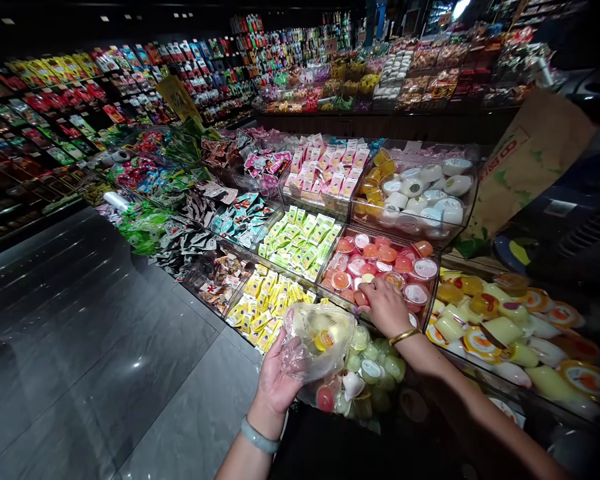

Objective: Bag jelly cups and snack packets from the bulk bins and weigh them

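My left hand (279, 373) grips the edge of a see-through plastic bag (305, 363). Inside the bag are several jelly cups, among them a yellow one (324, 340), and a red one (325, 398) shows low down. My right hand (386, 307), with a gold bangle (405, 336) at the wrist, reaches into a bin of red and orange jelly cups (380, 252). Its fingers are curled around a red jelly cup (361, 297); the thumb side is partly hidden. Pale green jelly cups (373, 370) lie behind and beside the bag.
Yellow packets (267, 303), green packets (300, 240) and pink packets (327, 167) fill adjoining bins. White jelly cups (430, 187) sit behind, and yellow ones (505, 327) to the right. A brown paper bag (530, 160) stands at right. Grey floor tiles (105, 347) lie left.
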Available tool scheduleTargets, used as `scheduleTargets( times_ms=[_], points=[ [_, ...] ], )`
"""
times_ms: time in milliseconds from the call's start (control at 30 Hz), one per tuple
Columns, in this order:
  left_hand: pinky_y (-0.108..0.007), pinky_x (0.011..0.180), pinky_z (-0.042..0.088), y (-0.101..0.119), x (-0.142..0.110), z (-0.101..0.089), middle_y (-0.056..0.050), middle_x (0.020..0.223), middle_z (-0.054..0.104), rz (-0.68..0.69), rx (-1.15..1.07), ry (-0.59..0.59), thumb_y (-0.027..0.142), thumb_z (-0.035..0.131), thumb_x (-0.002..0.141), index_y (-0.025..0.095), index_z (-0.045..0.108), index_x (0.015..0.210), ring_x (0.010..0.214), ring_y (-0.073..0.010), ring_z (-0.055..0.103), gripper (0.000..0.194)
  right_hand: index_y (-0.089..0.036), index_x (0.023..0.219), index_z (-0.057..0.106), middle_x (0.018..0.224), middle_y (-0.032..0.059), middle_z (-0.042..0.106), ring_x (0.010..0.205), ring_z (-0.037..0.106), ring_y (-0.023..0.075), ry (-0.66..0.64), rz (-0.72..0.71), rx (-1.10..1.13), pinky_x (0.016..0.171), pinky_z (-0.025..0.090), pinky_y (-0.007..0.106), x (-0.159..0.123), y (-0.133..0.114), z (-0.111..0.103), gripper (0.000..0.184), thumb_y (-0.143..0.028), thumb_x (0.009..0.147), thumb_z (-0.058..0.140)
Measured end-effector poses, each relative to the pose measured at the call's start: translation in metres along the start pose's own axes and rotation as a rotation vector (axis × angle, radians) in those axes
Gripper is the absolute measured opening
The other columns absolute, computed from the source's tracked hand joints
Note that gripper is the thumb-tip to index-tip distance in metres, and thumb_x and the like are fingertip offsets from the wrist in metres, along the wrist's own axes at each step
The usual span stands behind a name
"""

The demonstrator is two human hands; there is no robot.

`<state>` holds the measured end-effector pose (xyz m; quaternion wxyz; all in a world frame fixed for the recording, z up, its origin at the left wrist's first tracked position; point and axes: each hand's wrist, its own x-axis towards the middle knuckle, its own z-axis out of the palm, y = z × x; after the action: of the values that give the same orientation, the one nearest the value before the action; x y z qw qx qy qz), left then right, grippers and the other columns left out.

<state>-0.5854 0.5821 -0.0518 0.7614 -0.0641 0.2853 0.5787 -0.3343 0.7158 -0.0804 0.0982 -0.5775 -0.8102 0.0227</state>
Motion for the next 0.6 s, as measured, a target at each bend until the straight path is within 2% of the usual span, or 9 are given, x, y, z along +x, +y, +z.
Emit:
scheduleTargets(
  times_ms=[100, 200, 333, 433, 533, 600],
  points=[
    [-0.016, 0.038, 0.027, 0.000, 0.000, 0.003, 0.008, 0.051, 0.030, -0.018, -0.046, 0.018, 0.028, 0.044, 0.101, 0.018, 0.047, 0.069, 0.038, -0.0061, 0.027, 0.034, -0.020, 0.111, 0.062, 0.119, 0.0147, 0.060, 0.107, 0.055, 0.0318, 0.084, 0.018, 0.012, 0.090, 0.040, 0.040, -0.006, 0.000, 0.002, 0.036, -0.029, 0.080, 0.075],
    [-0.015, 0.038, 0.028, 0.000, 0.001, 0.005, 0.007, 0.051, 0.031, -0.043, -0.089, 0.037, 0.029, 0.043, 0.102, 0.018, 0.046, 0.067, 0.038, -0.0056, 0.027, 0.037, -0.016, 0.112, 0.059, 0.114, 0.0154, 0.064, 0.106, 0.056, 0.0328, 0.130, 0.032, 0.078, 0.091, 0.041, 0.043, -0.009, 0.003, 0.005, 0.037, -0.032, 0.082, 0.073],
    [-0.014, 0.038, 0.027, -0.001, 0.004, 0.007, 0.007, 0.051, 0.032, -0.061, -0.123, 0.027, 0.032, 0.041, 0.103, 0.018, 0.043, 0.065, 0.039, -0.0046, 0.030, 0.041, -0.018, 0.111, 0.055, 0.108, 0.0136, 0.066, 0.104, 0.060, 0.0319, 0.242, 0.081, 0.362, 0.091, 0.046, 0.044, -0.012, -0.008, -0.005, 0.040, -0.042, 0.083, 0.072],
    [-0.014, 0.038, 0.028, -0.001, 0.006, 0.007, 0.008, 0.052, 0.034, -0.068, -0.143, 0.021, 0.033, 0.040, 0.103, 0.017, 0.044, 0.067, 0.039, -0.0041, 0.032, 0.040, -0.021, 0.111, 0.055, 0.109, 0.0105, 0.066, 0.102, 0.062, 0.0291, 0.147, -0.015, 0.601, 0.088, 0.050, 0.043, -0.018, -0.034, -0.016, 0.043, -0.046, 0.081, 0.073],
    [-0.014, 0.037, 0.029, -0.001, 0.007, 0.006, 0.008, 0.052, 0.036, -0.078, -0.144, 0.022, 0.033, 0.041, 0.103, 0.017, 0.049, 0.073, 0.038, -0.0043, 0.033, 0.035, -0.024, 0.112, 0.056, 0.111, 0.0098, 0.066, 0.106, 0.061, 0.0312, -0.009, -0.153, 0.628, 0.093, 0.049, 0.048, -0.026, -0.064, -0.015, 0.043, -0.046, 0.081, 0.073],
    [-0.014, 0.038, 0.029, 0.000, 0.007, 0.005, 0.008, 0.052, 0.037, -0.080, -0.144, 0.022, 0.032, 0.043, 0.103, 0.017, 0.049, 0.074, 0.039, -0.0043, 0.034, 0.033, -0.027, 0.113, 0.057, 0.113, 0.0087, 0.067, 0.109, 0.061, 0.0321, -0.060, -0.218, 0.612, 0.097, 0.047, 0.049, -0.032, -0.078, -0.009, 0.040, -0.043, 0.081, 0.074]
  ],
)
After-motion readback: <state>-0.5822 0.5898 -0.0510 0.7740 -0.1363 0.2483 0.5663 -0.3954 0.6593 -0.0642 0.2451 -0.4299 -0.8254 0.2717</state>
